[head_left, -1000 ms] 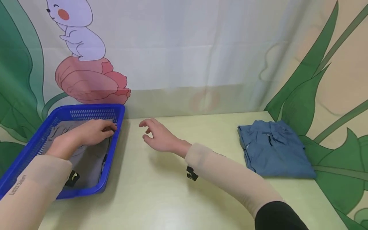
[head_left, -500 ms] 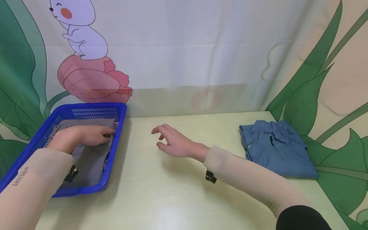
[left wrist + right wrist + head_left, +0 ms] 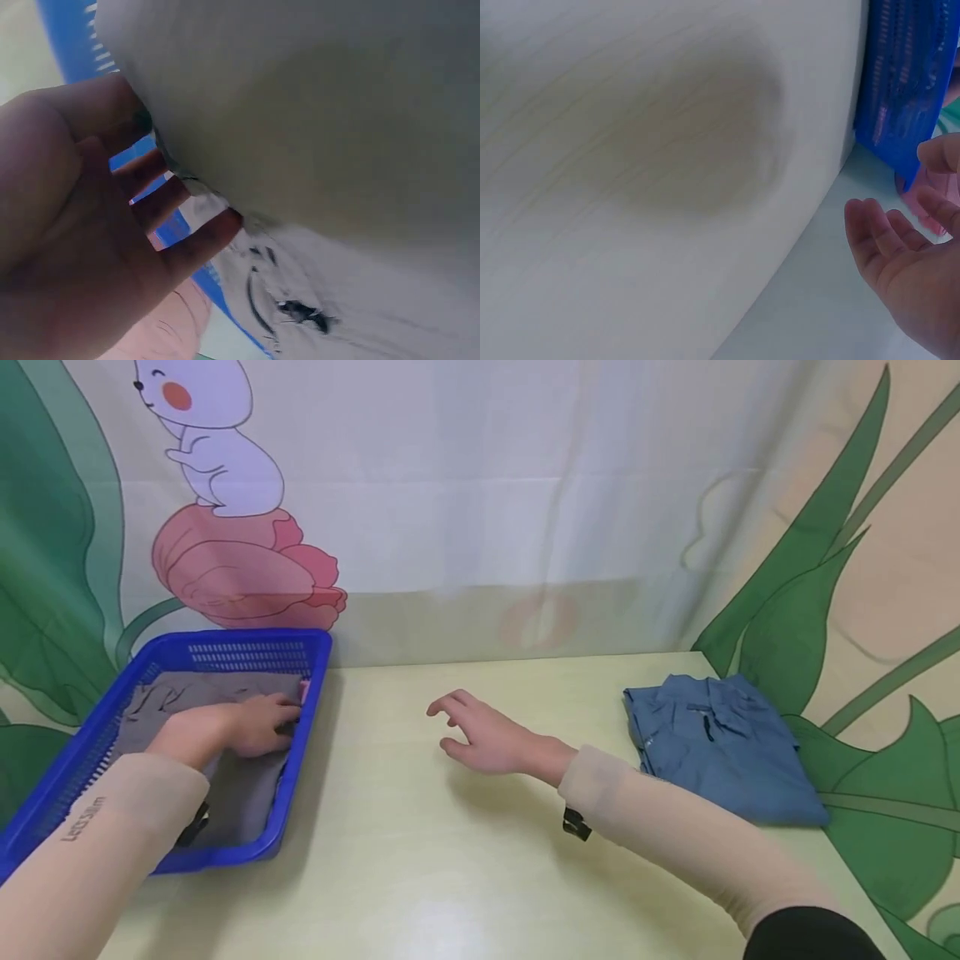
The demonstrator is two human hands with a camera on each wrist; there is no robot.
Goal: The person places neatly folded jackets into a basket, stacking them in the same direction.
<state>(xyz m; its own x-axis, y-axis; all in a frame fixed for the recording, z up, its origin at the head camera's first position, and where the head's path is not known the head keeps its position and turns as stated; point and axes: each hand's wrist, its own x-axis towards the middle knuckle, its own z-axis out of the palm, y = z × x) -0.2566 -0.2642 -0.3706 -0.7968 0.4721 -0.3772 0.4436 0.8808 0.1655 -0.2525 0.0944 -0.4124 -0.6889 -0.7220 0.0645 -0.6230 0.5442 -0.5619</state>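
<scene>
In the head view, a folded grey garment [image 3: 247, 802] lies inside a blue plastic basket [image 3: 296, 768]. My left hand [image 3: 258, 725] is in the basket, with bent fingers at the garment's right edge. The left wrist view shows thumb and fingertips against the edge of the grey garment [image 3: 315, 135]; some fingertips are hidden behind the cloth. Dark marks show on its pale lower part. My right hand [image 3: 487, 735] hovers over the table between basket and blue garment, fingers loosely bent, holding nothing.
A folded blue garment [image 3: 735, 760] with a collar lies at the table's right side. The pale table [image 3: 420, 860] ends against a printed curtain [image 3: 465, 510] at the back. Pink fabric shows at the basket's right inner wall.
My right hand has moved right, away from the basket. The left hand has shifted slightly down along the grey garment's right edge, its fingers bending there.
</scene>
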